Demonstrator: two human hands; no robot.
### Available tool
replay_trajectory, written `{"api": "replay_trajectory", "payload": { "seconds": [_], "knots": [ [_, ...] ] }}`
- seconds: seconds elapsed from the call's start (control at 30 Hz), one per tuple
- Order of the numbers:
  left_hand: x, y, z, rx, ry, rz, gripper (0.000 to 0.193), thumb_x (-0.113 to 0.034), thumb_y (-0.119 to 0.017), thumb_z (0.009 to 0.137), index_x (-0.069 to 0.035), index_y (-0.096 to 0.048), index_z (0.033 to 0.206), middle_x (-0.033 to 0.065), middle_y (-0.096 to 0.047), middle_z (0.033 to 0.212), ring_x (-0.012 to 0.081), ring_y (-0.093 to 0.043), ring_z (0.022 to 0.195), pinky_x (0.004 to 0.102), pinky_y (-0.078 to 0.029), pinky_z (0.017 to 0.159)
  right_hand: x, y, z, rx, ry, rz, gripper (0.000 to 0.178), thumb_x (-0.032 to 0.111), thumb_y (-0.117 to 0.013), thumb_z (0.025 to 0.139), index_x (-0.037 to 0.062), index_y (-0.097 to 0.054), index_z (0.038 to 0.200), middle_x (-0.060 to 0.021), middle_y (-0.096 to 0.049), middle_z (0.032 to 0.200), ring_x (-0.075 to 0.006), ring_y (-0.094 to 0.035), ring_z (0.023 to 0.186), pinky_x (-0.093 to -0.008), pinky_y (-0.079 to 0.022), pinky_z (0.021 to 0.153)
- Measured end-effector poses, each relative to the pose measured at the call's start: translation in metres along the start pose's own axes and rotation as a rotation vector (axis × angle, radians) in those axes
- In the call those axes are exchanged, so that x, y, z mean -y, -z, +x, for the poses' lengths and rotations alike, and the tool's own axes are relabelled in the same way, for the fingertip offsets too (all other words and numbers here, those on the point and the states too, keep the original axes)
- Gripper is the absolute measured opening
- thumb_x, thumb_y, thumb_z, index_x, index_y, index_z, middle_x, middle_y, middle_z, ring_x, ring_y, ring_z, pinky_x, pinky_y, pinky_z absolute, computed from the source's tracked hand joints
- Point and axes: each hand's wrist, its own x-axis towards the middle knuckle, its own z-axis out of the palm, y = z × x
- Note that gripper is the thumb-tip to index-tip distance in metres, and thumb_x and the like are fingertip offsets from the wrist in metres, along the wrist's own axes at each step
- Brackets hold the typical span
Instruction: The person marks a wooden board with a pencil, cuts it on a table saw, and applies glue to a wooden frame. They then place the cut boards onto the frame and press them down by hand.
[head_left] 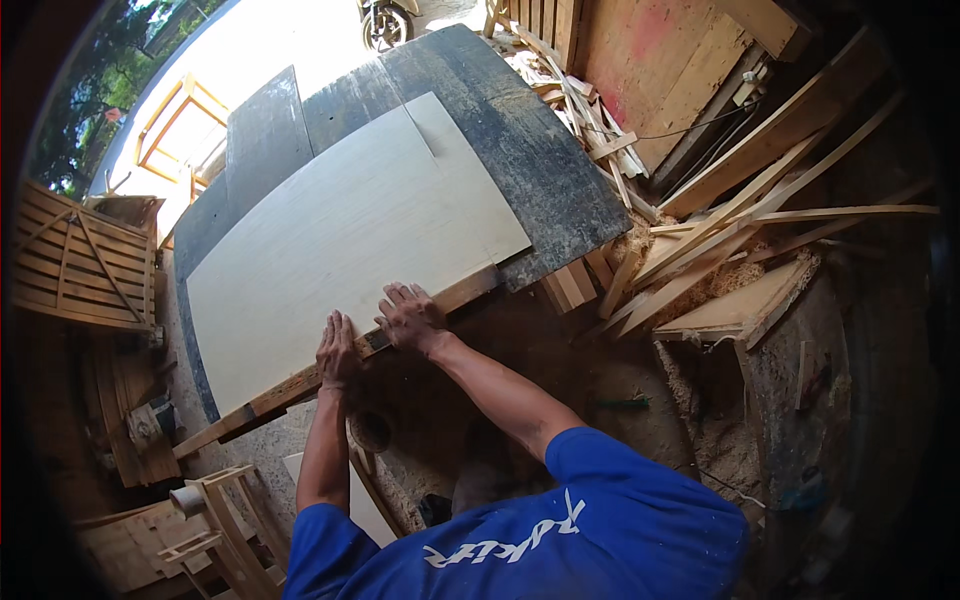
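Note:
A large pale plywood sheet lies flat on a dark worktable. My left hand rests palm down on the sheet's near edge, fingers spread. My right hand lies flat beside it, just to the right, also on the near edge. Under both hands a wooden batten runs along the table's front edge. Neither hand holds anything. A cut line marks off a narrow strip at the sheet's far right corner.
Loose wooden strips and offcuts pile up at the right, with sawdust on the ground. A slatted wooden frame stands at the left. Wooden pieces and a small stool-like frame sit at lower left. Red board leans at the back.

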Motion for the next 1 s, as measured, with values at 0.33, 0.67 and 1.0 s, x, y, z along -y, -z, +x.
{"api": "replay_trajectory", "payload": {
  "seconds": [0.33, 0.67, 1.0],
  "knots": [
    [0.030, -0.001, 0.060, 0.007, 0.037, -0.086, 0.088, -0.042, -0.074, 0.073, 0.010, -0.045, 0.139, 0.0324, -0.043, 0.147, 0.0438, -0.043, 0.138, 0.0493, -0.037, 0.114, -0.025, -0.017, 0.063, 0.014, -0.018, 0.029, 0.033, 0.035, -0.058, 0.094, 0.0053, -0.065, 0.107, -0.0215, -0.060, 0.128, -0.0376, -0.053, 0.126, -0.0529, -0.042, 0.105],
    [0.072, -0.008, 0.121, 0.003, 0.034, -0.052, 0.094, -0.056, -0.076, 0.075, 0.009, -0.048, 0.137, 0.0337, -0.044, 0.145, 0.0445, -0.045, 0.136, 0.0483, -0.040, 0.112, -0.054, -0.039, 0.133, 0.002, 0.008, 0.000, 0.033, 0.035, -0.057, 0.094, 0.0059, -0.066, 0.107, -0.0223, -0.061, 0.128, -0.0374, -0.055, 0.124, -0.0517, -0.042, 0.104],
    [0.101, -0.020, 0.160, 0.013, 0.042, -0.044, 0.098, -0.057, -0.079, 0.071, 0.007, -0.048, 0.138, 0.0310, -0.044, 0.146, 0.0423, -0.045, 0.137, 0.0459, -0.041, 0.111, -0.071, -0.048, 0.176, 0.001, 0.026, -0.027, 0.033, 0.036, -0.056, 0.094, 0.0055, -0.067, 0.102, -0.0232, -0.062, 0.126, -0.0377, -0.056, 0.122, -0.0501, -0.043, 0.100]
  ]
}}
